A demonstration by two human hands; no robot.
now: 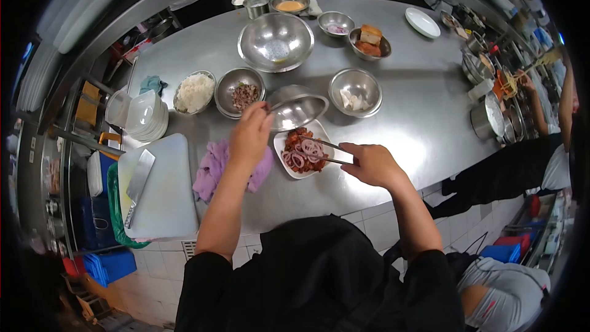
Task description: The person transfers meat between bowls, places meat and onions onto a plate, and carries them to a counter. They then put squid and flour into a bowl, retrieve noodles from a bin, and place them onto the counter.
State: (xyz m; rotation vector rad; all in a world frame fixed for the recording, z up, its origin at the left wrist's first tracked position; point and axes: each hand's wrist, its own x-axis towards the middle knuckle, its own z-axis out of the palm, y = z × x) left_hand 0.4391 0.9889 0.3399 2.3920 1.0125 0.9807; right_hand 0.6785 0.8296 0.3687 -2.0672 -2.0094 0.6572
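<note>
My left hand (251, 133) grips the rim of a steel bowl (298, 110), which is tilted over a white dish (305, 174). Sliced onion rings (310, 149) lie on reddish-brown pieces of food (295, 141) in that dish. Metal tongs (335, 161) are held in my right hand (370, 163), their tips among the onion rings. Beside my left forearm is a crumpled purple cloth (215, 166). Behind the tilted bowl stand a bowl of chopped brownish food (244, 95) and a bowl with white pieces (354, 99).
At left are a cutting board (169, 209) with a cleaver (141, 178), stacked white dishes (147, 117) and a bowl of rice (195, 92). A large steel bowl (276, 43) stands farther back. Other people's arms (533, 101) and a person in grey (507, 292) are at right.
</note>
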